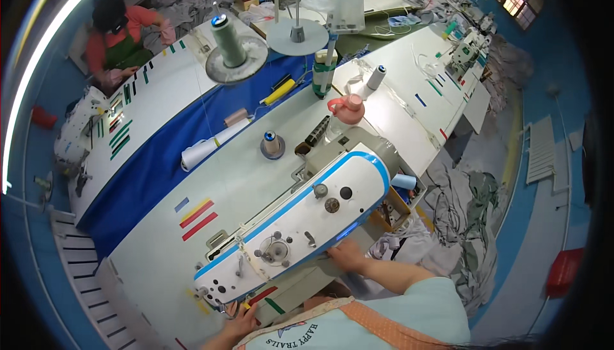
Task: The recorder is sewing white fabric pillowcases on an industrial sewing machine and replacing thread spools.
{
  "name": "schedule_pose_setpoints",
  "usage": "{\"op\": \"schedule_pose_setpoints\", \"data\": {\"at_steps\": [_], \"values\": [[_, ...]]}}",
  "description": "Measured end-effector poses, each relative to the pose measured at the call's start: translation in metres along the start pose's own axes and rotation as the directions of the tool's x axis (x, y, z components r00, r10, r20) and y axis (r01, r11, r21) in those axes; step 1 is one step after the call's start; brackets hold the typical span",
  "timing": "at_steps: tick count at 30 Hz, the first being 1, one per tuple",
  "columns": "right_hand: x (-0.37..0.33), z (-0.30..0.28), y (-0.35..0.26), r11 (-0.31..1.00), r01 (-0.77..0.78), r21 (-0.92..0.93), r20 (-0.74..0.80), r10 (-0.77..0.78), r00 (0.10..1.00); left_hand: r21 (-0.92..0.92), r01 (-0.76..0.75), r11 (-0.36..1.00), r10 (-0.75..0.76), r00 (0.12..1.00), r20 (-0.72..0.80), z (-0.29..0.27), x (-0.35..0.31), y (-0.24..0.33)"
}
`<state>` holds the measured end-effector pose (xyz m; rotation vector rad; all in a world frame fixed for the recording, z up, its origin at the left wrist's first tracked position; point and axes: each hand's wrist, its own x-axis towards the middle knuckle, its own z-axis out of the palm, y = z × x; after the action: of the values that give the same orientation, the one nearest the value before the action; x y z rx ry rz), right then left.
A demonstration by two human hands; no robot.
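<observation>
A white sewing machine with blue trim lies slantwise in front of me. My left hand is at its needle end, fingers bent close together beside the presser foot. A small yellow piece shows at the fingertips; what they grip is too small to make out. Just right of that hand lie a red strip and a green strip. My right hand reaches to the machine's near edge, below the lit blue display. Its fingertips are hidden under the machine arm.
Red strips and a blue one lie on the table left of the machine. Beyond it stand a thread cone and a red-topped bottle. Another person works at the far-left table. Grey cloth is heaped at right.
</observation>
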<state>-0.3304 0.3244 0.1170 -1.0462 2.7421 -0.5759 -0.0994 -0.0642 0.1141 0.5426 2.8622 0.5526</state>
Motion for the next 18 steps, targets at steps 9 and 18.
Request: {"op": "schedule_pose_setpoints", "data": {"at_steps": [9, 18], "values": [[0.007, -0.025, -0.010, 0.970, -0.214, 0.114, 0.212, 0.187, 0.959, 0.338, 0.728, 0.596, -0.768, 0.396, 0.502, -0.102, -0.065, -0.015], [-0.014, -0.037, 0.020, 0.905, -0.164, 0.392, -0.032, 0.191, 0.981, -0.315, 0.604, 0.732, -0.681, 0.629, -0.376, -0.254, 0.158, -0.075]]}}
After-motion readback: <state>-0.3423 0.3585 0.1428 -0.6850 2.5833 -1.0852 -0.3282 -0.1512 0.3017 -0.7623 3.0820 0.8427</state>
